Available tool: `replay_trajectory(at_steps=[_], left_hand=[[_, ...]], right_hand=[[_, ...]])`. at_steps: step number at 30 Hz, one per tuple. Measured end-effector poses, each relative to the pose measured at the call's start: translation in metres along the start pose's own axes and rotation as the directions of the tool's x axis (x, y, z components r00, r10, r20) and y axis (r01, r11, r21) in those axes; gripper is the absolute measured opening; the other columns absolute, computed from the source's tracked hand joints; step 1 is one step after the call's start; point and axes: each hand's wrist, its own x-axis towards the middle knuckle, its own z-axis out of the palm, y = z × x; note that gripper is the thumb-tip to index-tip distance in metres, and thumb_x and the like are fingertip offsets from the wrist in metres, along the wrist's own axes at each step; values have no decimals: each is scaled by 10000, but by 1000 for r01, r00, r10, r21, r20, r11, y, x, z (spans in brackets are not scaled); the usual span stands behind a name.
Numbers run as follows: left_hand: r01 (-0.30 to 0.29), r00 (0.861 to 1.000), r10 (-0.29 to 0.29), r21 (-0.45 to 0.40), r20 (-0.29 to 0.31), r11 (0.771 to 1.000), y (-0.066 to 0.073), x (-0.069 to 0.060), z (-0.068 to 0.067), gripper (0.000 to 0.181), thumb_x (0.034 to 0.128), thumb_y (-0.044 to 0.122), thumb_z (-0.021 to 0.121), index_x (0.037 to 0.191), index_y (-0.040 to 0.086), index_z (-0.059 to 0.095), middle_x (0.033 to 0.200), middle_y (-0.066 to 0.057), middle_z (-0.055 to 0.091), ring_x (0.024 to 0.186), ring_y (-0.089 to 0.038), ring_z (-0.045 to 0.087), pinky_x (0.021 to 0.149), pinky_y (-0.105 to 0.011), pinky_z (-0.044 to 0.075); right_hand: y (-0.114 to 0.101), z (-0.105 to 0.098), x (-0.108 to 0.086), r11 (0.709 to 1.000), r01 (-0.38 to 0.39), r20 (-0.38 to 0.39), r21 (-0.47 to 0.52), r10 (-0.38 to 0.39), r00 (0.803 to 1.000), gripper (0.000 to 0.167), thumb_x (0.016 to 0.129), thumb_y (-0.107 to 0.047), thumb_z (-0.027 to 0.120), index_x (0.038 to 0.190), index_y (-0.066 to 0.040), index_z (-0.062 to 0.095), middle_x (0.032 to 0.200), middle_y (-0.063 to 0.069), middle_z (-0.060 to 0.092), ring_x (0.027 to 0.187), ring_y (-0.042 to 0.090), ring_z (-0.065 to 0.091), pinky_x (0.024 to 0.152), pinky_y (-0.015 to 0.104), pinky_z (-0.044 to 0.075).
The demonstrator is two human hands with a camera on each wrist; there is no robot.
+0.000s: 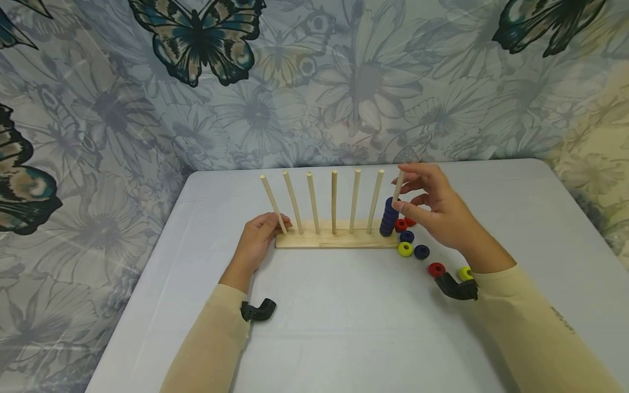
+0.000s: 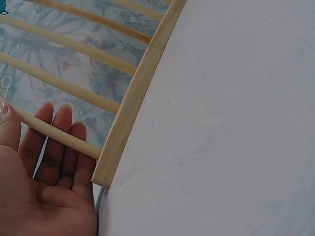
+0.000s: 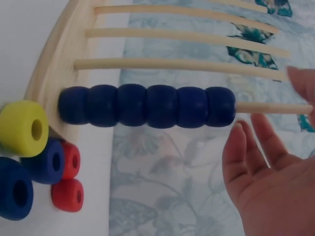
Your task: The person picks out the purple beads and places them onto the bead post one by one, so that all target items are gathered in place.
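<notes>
A wooden rack (image 1: 319,240) with a row of upright pegs stands on the table. My left hand (image 1: 259,236) is at its left end and holds the leftmost peg (image 2: 74,141) low down, thumb on one side and fingers behind. Several dark blue beads (image 3: 147,105) are stacked on the rightmost peg (image 3: 268,107), whose upper part is bare. Around that bare part is my right hand (image 1: 432,204), with fingers spread and no loose bead visible in it. One finger is by the peg's tip; the thumb is near the top bead.
Right of the rack lie loose beads: a yellow bead (image 1: 405,249), a blue bead (image 1: 421,251), red beads including one red bead (image 1: 436,269) nearer the right wrist, and another yellow bead (image 1: 464,273) partly hidden by it. A patterned cloth (image 1: 295,109) hangs behind the white table (image 1: 334,327).
</notes>
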Motion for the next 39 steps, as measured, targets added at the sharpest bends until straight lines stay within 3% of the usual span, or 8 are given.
replay_trajectory(at_steps=[5,12,16,26,32,39], left_hand=[[2,1000,-2,3,-1,1000,0,0,0,455,1170,295,558,1185,-130,722,1120,-184,752,1105,-264,708,1016,-380,557],[6,1000,-6,3,-5,1000,0,0,1,444,1174,272,546,1185,-138,718,1113,-170,755,1098,-250,714,1006,-370,562],[5,1000,-5,7,-4,1000,1,0,1,442,1175,268,544,1185,-138,718,1115,-176,756,1101,-250,713,1004,-368,562],[0,1000,0,-4,3,1000,-1,1,0,439,1179,255,532,1196,-147,709,1125,-187,752,1108,-261,711,1009,-373,557],[4,1000,-4,-9,1,1000,-1,0,0,437,1179,251,532,1195,-149,706,1121,-177,749,1113,-262,708,1019,-380,556],[-4,1000,4,-15,3,1000,-1,0,0,428,1180,231,526,1195,-159,702,1118,-173,752,1104,-260,709,1018,-384,557]], right_hand=[[8,-1,-7,991,-7,73,132,-3,997,773,1025,136,586,1692,-133,303,1380,145,584,1271,290,550,954,258,526],[21,-4,-23,965,-52,75,256,34,997,552,1134,-80,433,1683,-95,381,1451,197,560,1333,320,528,954,282,536],[26,-6,-31,946,-92,79,312,71,994,517,1162,-185,407,1668,-79,403,1452,237,539,1322,349,544,951,291,560],[41,-12,-49,955,-160,113,249,135,984,489,1164,-150,337,1627,-17,418,1413,240,558,1262,363,577,934,302,554],[53,-15,-56,965,-217,118,147,201,972,489,1156,-129,375,1641,-103,429,1403,196,573,1248,299,598,929,266,561],[72,-21,-63,948,-280,150,149,258,954,469,1151,-66,455,1617,-36,424,1384,213,594,1207,242,634,915,265,571]])
